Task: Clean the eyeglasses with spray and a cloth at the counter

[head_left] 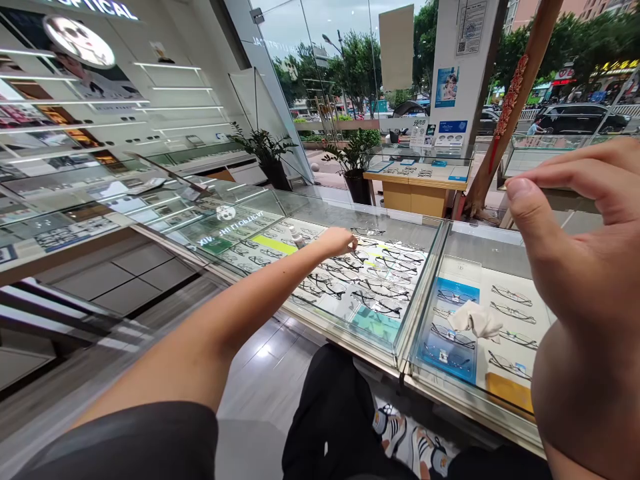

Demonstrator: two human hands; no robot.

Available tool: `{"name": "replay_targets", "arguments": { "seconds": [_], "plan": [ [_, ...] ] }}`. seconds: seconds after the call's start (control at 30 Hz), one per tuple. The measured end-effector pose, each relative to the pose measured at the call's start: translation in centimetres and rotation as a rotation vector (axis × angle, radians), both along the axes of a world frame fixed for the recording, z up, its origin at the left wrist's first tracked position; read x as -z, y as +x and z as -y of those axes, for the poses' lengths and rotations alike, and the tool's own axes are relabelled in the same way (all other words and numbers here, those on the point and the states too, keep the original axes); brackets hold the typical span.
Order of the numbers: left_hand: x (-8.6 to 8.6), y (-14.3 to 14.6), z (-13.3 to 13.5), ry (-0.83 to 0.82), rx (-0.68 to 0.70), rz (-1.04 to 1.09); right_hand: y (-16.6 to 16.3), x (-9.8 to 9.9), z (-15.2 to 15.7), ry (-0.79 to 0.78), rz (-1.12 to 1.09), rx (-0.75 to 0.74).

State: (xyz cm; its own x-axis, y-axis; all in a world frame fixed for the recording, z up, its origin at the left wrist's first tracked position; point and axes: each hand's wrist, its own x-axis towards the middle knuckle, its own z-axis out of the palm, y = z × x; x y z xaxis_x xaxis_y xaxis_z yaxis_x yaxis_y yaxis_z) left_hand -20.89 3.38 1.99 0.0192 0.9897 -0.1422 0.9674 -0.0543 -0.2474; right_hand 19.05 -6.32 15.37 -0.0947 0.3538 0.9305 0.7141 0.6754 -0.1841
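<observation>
Here, we're holding our left hand (341,241), fingers curled, grip unclear, by eyeglasses (373,285) presumably spread for easy viewing along the glass counter (340,331); our raised right hand (583,230) is pinching nearly closed, visibly holding nothing.

Glass counter (423,303) in front of me is clear, smooth, glossy, full of reflections; eyeglasses (388,304) inside have shiny transparent lenses and thin dark rims, metal or plastic, can't tell which, and the white bottle (297,238) looks like smooth plastic. Crumpled white wipe (477,321) is soft and matt, cloth or paper unclear, while the grey floor tiles (265,347) are polished with strong glare. My trousers (325,413) and my sleeve (150,440) are matt dark cloth, slanted trunk (543,33) smooth brown wood, its red ornament (513,97) rough and bumpy.
</observation>
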Motion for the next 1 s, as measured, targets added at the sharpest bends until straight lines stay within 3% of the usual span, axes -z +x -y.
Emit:
{"name": "replay_targets", "arguments": {
  "seconds": [0.5, 0.67, 1.0],
  "plan": [
    [-0.1, -0.1, -0.3, 0.003, -0.009, 0.020, -0.1, 0.1, 0.0, 0.036, -0.007, -0.021],
    [-0.3, -0.3, -1.8, 0.035, -0.036, 0.032, 0.1, 0.0, 0.1, 0.040, -0.021, -0.027],
    [1.0, 0.5, -4.0, 0.101, -0.045, 0.036, 0.7, 0.3, -0.3, 0.050, -0.106, -0.036]
  ]
}}
